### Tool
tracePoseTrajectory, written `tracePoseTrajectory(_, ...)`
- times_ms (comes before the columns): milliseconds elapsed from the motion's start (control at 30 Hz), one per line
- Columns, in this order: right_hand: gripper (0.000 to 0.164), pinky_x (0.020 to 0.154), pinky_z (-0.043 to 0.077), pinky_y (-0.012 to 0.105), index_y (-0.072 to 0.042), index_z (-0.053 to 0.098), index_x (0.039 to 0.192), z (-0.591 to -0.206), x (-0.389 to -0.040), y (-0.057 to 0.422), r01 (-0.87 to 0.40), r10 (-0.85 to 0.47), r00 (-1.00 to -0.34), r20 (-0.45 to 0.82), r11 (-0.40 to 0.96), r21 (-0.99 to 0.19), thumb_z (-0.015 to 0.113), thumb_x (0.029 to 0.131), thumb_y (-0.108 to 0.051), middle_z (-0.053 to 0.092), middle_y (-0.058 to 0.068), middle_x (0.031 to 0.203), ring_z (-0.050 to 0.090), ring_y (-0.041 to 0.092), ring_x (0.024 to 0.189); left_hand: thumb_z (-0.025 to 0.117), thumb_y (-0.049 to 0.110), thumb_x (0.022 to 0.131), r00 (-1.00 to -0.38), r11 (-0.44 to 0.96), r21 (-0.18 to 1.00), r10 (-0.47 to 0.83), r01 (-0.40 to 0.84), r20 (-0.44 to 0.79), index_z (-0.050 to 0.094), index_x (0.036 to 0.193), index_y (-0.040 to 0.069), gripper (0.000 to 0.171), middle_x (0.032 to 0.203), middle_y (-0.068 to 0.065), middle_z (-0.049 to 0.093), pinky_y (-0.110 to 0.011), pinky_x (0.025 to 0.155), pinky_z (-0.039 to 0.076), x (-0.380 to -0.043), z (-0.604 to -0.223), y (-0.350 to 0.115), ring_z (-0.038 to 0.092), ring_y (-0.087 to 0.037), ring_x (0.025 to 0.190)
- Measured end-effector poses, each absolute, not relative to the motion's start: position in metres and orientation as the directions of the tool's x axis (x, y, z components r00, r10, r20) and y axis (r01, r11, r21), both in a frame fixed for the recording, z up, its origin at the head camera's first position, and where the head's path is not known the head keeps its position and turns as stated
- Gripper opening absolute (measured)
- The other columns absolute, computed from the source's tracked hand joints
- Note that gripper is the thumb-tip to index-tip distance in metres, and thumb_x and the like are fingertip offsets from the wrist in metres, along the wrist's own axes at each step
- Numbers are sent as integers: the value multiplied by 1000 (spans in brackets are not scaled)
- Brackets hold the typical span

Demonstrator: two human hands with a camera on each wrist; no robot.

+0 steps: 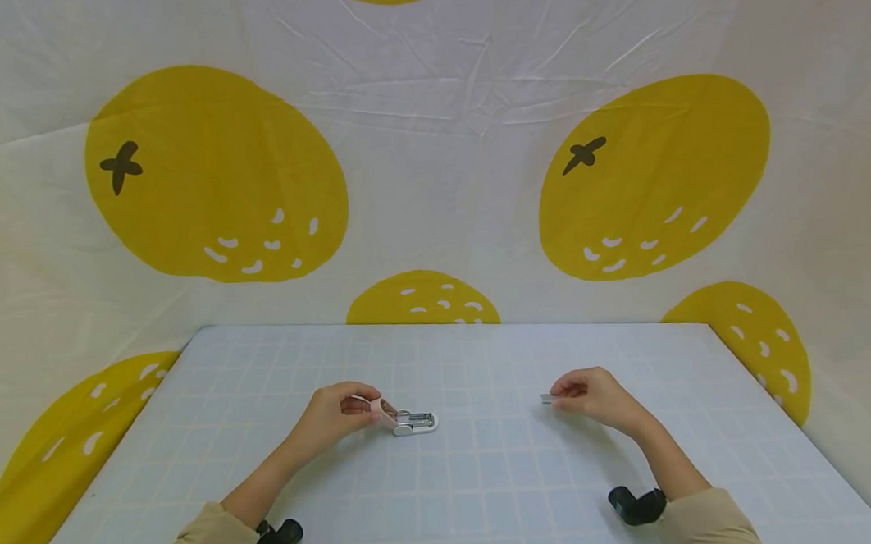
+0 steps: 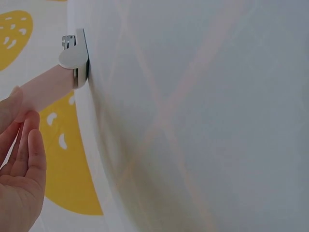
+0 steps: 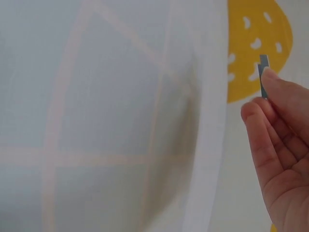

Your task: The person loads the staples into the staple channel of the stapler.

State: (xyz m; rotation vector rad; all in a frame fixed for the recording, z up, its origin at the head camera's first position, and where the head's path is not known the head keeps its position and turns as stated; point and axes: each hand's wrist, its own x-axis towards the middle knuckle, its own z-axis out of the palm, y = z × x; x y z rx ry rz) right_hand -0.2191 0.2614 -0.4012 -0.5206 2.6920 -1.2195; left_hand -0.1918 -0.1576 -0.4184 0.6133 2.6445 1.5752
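A small white-and-pink stapler [image 1: 417, 423] lies on the table with its pink top arm [image 2: 49, 87] swung up and back. The metal staple channel shows along its base. My left hand [image 1: 335, 413] pinches the free end of that pink arm between thumb and fingers. Off to the right, my right hand [image 1: 596, 397] holds a short strip of staples [image 3: 263, 79] between thumb and fingertips, just above the table. The strip looks stepped, as of two pieces side by side; part of it is hidden by the thumb.
The table [image 1: 483, 483] has a pale checked cover, and its far edge meets a white curtain [image 1: 438, 181] printed with yellow fruit. A dark wrist camera [image 1: 279, 541] sits at the left sleeve, another dark camera [image 1: 637, 505] at the right.
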Motion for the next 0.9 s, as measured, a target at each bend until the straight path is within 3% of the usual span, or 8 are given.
tracePoseTrajectory(900,18,66,51,22,0,69,92,-408,-226,228,-282,-405,-913,41,556,-782,73,80,-12,65,4,82,57,17,73,74,10,79,-916,412,843,343,346,208,66,103,0,27,103,-16,65,-24,77,53,-192,-419,-158,63,-20,86)
